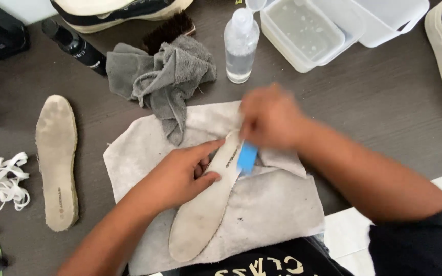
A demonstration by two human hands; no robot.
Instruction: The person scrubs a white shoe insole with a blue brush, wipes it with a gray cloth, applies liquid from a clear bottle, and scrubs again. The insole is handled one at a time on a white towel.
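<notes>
- The insole lies on a pale towel in the middle of the dark table, heel end toward the person, toe end up under the hands.
- It looks thin, light and bendy, so I judge it would flop if lifted by one end; pinning it flat near the middle of its length, as here, seems the sound hold.
- Its top is off-white and grubby, with a greyish worn patch at the heel and small dark print near the toe half.
- The left hand presses on the insole's left edge, thumb and fingers spread across it, flat rather than clenched.
- The right hand is blurred (it is in motion); it is closed round a small blue brush whose end touches the insole.
- A crumpled grey rag overlaps the towel's top edge.
- A clear spray bottle stands behind the towel, with a tub of soapy water just beside it.
- A second insole lies well apart at left, white laces near it.
- A dark bottle and shoes sit at the table's far edges.
</notes>
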